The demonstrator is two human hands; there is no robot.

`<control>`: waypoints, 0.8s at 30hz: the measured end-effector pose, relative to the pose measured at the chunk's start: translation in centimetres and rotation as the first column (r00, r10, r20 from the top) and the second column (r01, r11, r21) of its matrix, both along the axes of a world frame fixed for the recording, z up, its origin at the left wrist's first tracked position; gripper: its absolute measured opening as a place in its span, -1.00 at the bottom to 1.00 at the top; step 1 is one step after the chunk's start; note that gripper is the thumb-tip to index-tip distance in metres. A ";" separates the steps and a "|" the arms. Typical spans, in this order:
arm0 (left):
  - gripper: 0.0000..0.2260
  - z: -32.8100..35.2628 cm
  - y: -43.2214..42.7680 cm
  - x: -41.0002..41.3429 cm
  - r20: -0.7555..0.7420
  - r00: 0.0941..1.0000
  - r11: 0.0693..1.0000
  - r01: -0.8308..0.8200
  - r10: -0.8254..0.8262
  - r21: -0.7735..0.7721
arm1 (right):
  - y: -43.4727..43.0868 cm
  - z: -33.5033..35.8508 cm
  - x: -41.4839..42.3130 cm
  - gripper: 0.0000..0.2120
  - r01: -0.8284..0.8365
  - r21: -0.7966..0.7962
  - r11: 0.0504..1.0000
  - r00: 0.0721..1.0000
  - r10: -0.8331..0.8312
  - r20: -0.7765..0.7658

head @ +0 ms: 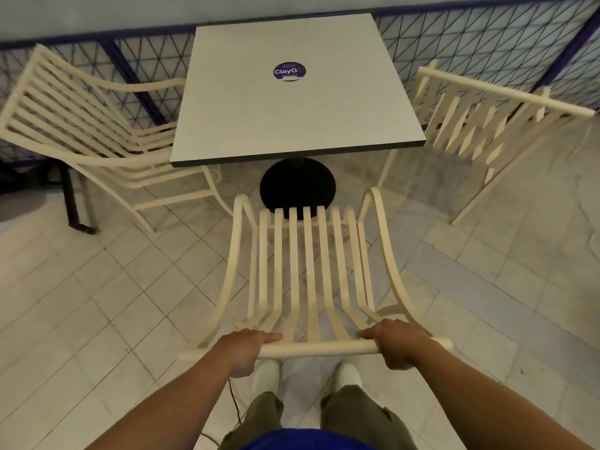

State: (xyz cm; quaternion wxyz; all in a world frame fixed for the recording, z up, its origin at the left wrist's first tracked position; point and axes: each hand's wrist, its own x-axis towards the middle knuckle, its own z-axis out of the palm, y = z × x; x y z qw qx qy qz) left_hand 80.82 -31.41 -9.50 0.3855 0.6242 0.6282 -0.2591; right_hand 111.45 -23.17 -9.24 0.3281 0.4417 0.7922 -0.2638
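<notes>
The cream-coloured slatted metal chair [310, 271] stands on the pale tiled floor [97, 303], directly in front of the person and facing the white square bench [292, 118]. The chair's front edge is near the bench's black round base [297, 183]. The left hand [242, 347] grips the chair's top rail [319, 347] near its left end, fingers wrapped round it, forefinger lying along the rail. The right hand [394, 344] grips the same rail near its right end, fingers curled over it. Two matching cream slatted chairs stand at the bench, one on the left [81, 125] and one on the right [480, 125].
</notes>
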 end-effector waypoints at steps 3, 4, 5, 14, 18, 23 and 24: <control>-0.22 -0.1 0.1 0.8 0.003 1.000 1.000 -0.028 0.028 0.007 | 1.0 0.2 0.6 -0.37 -0.042 -0.001 0.999 0.999 0.042 -0.005; -0.22 0.0 0.2 1.0 0.001 0.999 0.999 -0.034 0.034 0.007 | 1.3 0.3 0.8 -0.38 -0.052 -0.003 0.999 0.999 0.052 -0.006; -0.22 -0.1 0.2 1.3 0.001 0.999 0.999 -0.045 0.045 0.004 | 1.7 0.3 1.0 -0.37 -0.064 -0.005 0.998 0.998 0.064 -0.005; -0.23 -0.4 1.1 3.2 0.011 0.994 0.993 -0.110 0.110 0.046 | 4.0 0.4 2.2 -0.33 -0.098 -0.003 0.995 0.995 0.098 0.006; -0.21 -0.6 1.7 2.8 0.008 0.994 0.993 -0.111 0.111 0.044 | 4.9 0.2 1.9 -0.33 -0.104 -0.008 0.995 0.995 0.104 0.010; -0.19 -0.6 3.1 1.4 0.003 0.997 0.996 -0.079 0.079 0.028 | 5.4 0.1 0.8 -0.32 -0.086 0.012 0.996 0.996 0.085 0.030; -0.19 -0.6 3.3 1.2 0.005 0.997 0.997 -0.077 0.077 0.027 | 5.5 0.0 0.6 -0.32 -0.077 0.019 0.997 0.997 0.077 0.028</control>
